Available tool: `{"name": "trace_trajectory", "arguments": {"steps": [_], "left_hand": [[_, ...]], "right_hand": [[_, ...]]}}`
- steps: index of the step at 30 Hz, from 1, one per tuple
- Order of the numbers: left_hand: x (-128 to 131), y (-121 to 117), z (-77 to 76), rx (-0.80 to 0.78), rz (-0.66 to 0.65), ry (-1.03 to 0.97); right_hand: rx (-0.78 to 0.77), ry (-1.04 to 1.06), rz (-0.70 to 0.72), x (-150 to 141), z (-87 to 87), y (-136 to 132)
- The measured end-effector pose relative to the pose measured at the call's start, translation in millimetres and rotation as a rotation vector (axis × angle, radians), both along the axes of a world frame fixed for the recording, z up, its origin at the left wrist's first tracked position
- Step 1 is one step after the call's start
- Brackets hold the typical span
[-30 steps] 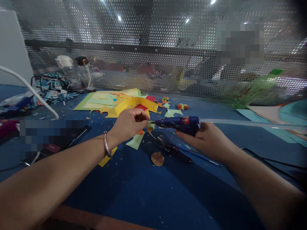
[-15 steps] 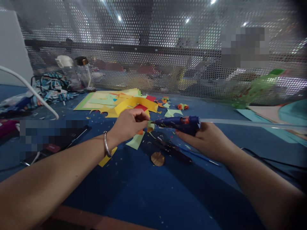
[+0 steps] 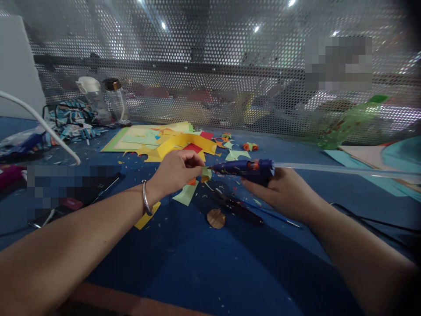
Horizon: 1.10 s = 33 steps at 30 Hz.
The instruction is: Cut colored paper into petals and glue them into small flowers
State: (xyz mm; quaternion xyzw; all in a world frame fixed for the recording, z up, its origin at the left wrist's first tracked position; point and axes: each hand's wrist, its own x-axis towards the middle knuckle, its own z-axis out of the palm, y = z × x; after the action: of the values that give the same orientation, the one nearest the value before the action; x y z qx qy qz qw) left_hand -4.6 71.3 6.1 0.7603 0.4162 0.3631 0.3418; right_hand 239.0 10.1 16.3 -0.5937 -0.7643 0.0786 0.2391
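My right hand is closed around the handle of a blue hot glue gun, which points left. A long clear glue stick sticks out of its back end. My left hand pinches a small light-green paper piece at the gun's nozzle; whether the nozzle touches it I cannot tell. Below them on the table lie dark-handled scissors, a thin blue stick-like tool and a round brown disc. A pale green paper scrap lies under my left hand.
Colored paper sheets and scraps spread behind my hands, near a small orange paper roll. Two bottles stand back left. A green bottle leans against the perforated metal screen. Dark cables lie at right.
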Motion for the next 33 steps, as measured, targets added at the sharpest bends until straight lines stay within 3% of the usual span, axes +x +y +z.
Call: {"name": "trace_trajectory", "arguments": {"steps": [9, 15, 18, 25, 28, 30, 32, 33], "left_hand": [[0, 2, -2.6, -0.109, -0.014, -0.096], [5, -3, 5.5, -0.41, 0.003, -0.328], [6, -4, 7.5, -0.519, 0.0, -0.403], [6, -4, 5.4, -0.562, 0.005, -0.472], [8, -6, 6.1, -0.563, 0.016, -0.505], [9, -7, 7.1, -0.57, 0.03, -0.523], [11, -9, 7.7, -0.576, 0.038, -0.539], [12, -10, 7.8, -0.579, 0.041, -0.545]], "right_hand": [[-0.084, 0.095, -0.165, 8, -1.5, 8], [-0.443, 0.368, -0.292, 18, -4.6, 16], [-0.498, 0.359, -0.298, 22, -7.5, 20], [-0.436, 0.148, -0.274, 39, -18.6, 30], [-0.24, -0.199, -0.324, 41, -11.8, 26], [-0.094, -0.35, -0.43, 34, -3.2, 18], [-0.013, -0.323, -0.424, 21, 4.5, 9], [0.022, -0.249, -0.346, 13, 6.9, 5]]}}
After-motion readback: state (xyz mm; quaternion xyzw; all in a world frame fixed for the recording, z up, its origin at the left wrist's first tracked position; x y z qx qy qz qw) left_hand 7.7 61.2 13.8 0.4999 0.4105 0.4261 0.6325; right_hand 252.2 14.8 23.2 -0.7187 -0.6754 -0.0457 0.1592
